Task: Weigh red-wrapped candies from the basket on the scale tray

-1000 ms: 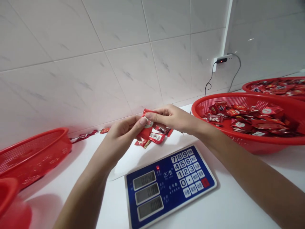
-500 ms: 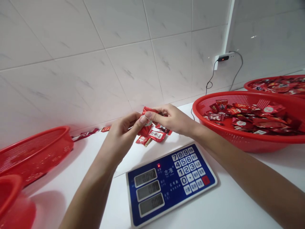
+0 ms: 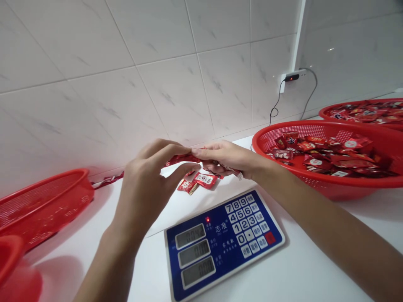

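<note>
Above the white pan of a digital scale [image 3: 223, 243], my two hands meet. My left hand [image 3: 154, 172] has its fingers over a red wrapped packet [image 3: 181, 158], its thumb beneath. My right hand [image 3: 226, 159] is closed, with its thumb on the packet's right end; a wrapper end [image 3: 236, 173] sticks out below its palm. Several red candy packets [image 3: 206, 179] lie on the pan under the hands, partly hidden by them. The scale's top display reads about 0.042, blurred.
A red basket of wrapped candies [image 3: 327, 182] stands at right, another full basket [image 3: 371, 121] behind it. Red baskets [image 3: 63, 201] are at left, with a wrapper [image 3: 108, 181] by the wall. A cable [image 3: 278, 102] hangs from a socket strip.
My left hand has turned so its fingers reach over the packet, which now lies flatter between my hands. My right fingers have curled underneath. The view has shifted slightly.
</note>
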Demonstrator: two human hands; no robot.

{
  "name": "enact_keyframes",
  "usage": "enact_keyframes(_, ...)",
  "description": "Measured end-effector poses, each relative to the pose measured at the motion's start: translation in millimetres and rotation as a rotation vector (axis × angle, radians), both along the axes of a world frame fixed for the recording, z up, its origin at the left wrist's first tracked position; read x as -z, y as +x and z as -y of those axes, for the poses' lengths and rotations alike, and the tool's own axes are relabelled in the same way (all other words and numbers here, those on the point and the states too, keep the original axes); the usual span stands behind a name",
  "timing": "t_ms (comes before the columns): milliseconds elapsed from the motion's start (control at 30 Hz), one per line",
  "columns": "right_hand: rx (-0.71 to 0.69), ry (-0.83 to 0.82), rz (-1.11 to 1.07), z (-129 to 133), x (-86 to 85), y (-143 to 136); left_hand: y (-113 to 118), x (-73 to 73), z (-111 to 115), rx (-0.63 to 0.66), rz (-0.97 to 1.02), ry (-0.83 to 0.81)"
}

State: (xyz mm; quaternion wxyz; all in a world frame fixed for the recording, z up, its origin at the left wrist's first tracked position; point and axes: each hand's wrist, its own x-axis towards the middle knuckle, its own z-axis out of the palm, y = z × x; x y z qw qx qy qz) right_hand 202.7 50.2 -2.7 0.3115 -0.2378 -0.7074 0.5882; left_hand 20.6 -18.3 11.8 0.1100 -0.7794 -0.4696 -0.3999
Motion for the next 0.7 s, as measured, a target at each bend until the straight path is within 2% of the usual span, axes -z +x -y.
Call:
enact_keyframes(100, -0.002, 0.049, 0.004, -0.4, -0.3, 1.8, -4.9, -1.0, -3.5, 0.007, 0.19, -0.105)
enact_keyframes(167, -0.022, 0.083, 0.016, -2.7, 3.3, 2.3, -9.7, 1.1, -8.9, 0.006, 0.302, -0.299)
enact_keyframes(233, -0.025, 0.127, 0.014, -5.2, 8.4, 1.2, -13.7, 4.3, -14.6, 0.073, 0.306, -0.514)
enact_keyframes(300, 0.007, 0.156, 0.004, -6.1, 12.9, -1.9, -15.9, 6.9, -18.6, 0.149, 0.27, -0.616)
enact_keyframes(400, 0.047, 0.122, -0.045, -3.5, 15.1, -7.6, -17.1, 8.1, -20.4, 0.19, 0.28, -0.601)
enact_keyframes(533, 0.031, 0.108, -0.092, -0.2, 13.5, -10.5, -17.1, 8.1, -19.4, 0.227, 0.314, -0.623)
enact_keyframes(700, 0.017, 0.152, -0.037, -4.8, 16.0, -6.7, -17.7, 7.2, -18.2, 0.173, 0.293, -0.596)
